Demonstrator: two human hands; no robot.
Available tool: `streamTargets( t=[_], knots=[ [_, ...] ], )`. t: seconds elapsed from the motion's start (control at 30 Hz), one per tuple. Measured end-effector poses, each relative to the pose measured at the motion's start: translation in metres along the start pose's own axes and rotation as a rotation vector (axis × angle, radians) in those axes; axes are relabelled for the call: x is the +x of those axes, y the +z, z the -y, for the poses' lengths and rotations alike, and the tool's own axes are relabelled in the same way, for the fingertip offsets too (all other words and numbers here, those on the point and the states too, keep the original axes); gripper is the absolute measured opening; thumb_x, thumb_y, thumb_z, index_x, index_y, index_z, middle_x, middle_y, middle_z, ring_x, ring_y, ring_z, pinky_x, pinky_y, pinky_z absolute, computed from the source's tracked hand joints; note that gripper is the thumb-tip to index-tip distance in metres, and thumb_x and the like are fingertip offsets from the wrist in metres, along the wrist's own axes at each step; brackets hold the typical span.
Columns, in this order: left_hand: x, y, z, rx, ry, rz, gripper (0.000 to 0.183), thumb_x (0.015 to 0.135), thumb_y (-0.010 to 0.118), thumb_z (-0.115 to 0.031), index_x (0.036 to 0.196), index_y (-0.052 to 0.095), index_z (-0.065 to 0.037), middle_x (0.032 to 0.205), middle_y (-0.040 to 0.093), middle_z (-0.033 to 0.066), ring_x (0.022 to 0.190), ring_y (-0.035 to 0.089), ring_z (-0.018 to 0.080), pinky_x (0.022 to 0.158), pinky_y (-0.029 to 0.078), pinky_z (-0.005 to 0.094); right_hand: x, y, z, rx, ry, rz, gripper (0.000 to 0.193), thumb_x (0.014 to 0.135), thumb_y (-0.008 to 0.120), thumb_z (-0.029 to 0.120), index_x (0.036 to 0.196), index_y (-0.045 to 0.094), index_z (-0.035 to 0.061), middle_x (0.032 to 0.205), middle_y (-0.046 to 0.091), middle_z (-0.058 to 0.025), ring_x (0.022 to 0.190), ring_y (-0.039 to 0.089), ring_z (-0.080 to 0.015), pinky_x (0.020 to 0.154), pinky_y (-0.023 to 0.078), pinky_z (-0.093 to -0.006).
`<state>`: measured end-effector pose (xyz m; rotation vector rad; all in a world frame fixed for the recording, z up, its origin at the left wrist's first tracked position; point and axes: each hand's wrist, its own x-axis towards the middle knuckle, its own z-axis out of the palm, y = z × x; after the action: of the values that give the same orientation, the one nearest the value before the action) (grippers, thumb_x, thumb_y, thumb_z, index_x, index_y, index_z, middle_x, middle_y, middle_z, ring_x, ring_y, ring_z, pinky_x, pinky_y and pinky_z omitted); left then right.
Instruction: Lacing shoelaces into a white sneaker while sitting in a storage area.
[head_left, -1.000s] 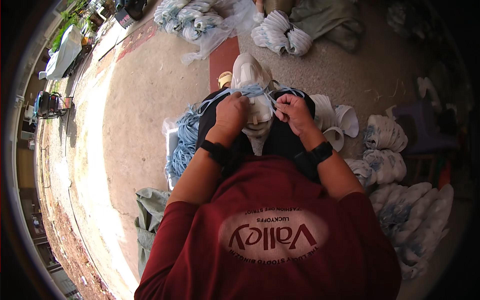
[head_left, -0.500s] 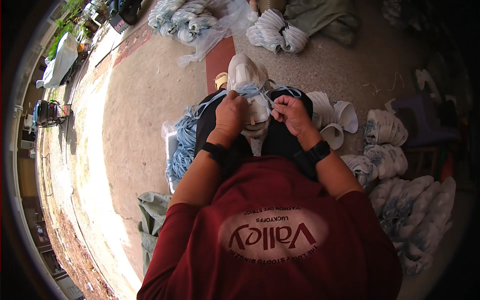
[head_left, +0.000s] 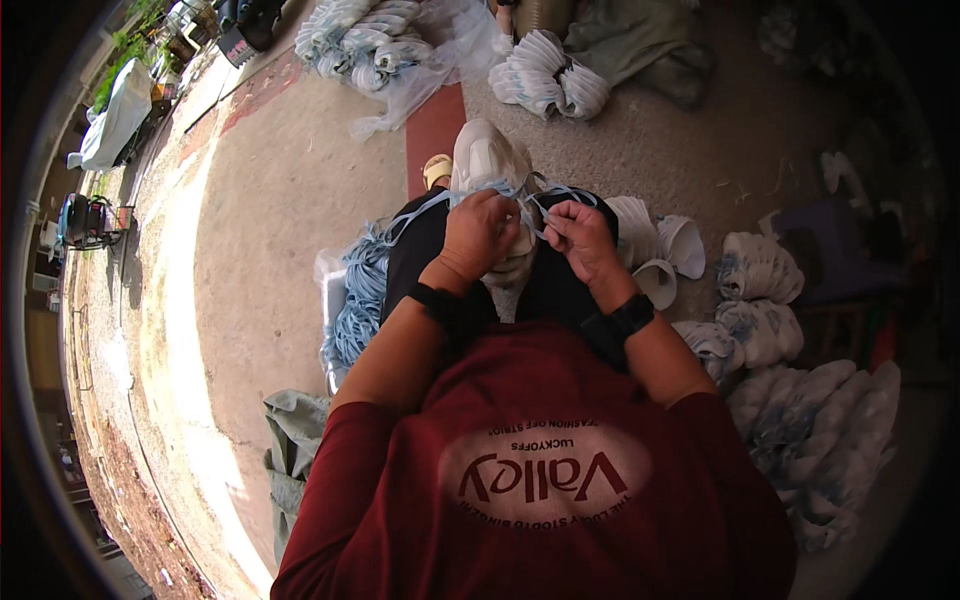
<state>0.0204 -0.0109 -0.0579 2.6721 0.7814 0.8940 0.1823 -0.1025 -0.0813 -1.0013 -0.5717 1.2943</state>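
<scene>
A white shoe (head_left: 487, 160) lies on my lap between my knees, toe pointing away from me. My left hand (head_left: 478, 232) rests on top of the shoe and pinches a light blue lace (head_left: 420, 208) that runs off to the left. My right hand (head_left: 578, 236) is beside it, fingers closed on the other end of the lace (head_left: 560, 192) over the shoe's right side. Both wrists wear black bands. The middle of the shoe is hidden under my hands.
A bag of light blue laces (head_left: 356, 290) lies by my left knee. White shoe uppers are stacked at my right (head_left: 760, 270), lower right (head_left: 820, 440) and far ahead (head_left: 545, 75). A grey-green cloth (head_left: 295, 440) lies at lower left, a red floor strip (head_left: 432, 125) ahead.
My hands have come closer together over the shoe, the left hand shifting right. The lace ends stay pinched in both hands.
</scene>
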Motion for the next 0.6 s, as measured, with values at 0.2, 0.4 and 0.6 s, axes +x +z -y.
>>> streamTargets(
  t=[0.2, 0.4, 0.6],
  knots=[
    [-0.014, -0.002, 0.000, -0.829, -0.257, 0.074, 0.006, 0.081, 0.054, -0.004, 0.085, 0.050, -0.004, 0.070, 0.052, 0.0075, 0.064, 0.053, 0.0202, 0.062, 0.044, 0.0286, 0.015, 0.013, 0.012, -0.198, -0.054, 0.046, 0.004, 0.080, 0.059, 0.005, 0.079, 0.057, 0.0016, 0.065, 0.055, -0.0008, 0.053, 0.045, -0.0058, 0.050, 0.035, -0.0190],
    [-0.027, -0.048, -0.049, -0.727, 0.232, 0.436, 0.005, 0.082, 0.054, -0.007, 0.085, 0.050, -0.005, 0.072, 0.057, 0.0113, 0.067, 0.058, 0.0315, 0.060, 0.045, 0.0362, 0.030, 0.037, 0.009, -0.924, -0.266, 0.057, 0.006, 0.072, 0.061, 0.006, 0.071, 0.059, 0.0002, 0.063, 0.058, -0.0090, 0.056, 0.054, -0.0178, 0.055, 0.043, -0.0287],
    [-0.036, -0.051, -0.047, -0.819, 0.129, 0.498, 0.005, 0.083, 0.053, -0.009, 0.083, 0.051, -0.005, 0.066, 0.057, 0.0117, 0.065, 0.058, 0.0315, 0.058, 0.045, 0.0371, 0.032, 0.045, 0.001, -1.371, -0.427, -0.018, 0.006, 0.070, 0.058, 0.006, 0.072, 0.060, 0.0009, 0.065, 0.059, -0.0157, 0.061, 0.059, -0.0283, 0.057, 0.045, -0.0353]
  ],
)
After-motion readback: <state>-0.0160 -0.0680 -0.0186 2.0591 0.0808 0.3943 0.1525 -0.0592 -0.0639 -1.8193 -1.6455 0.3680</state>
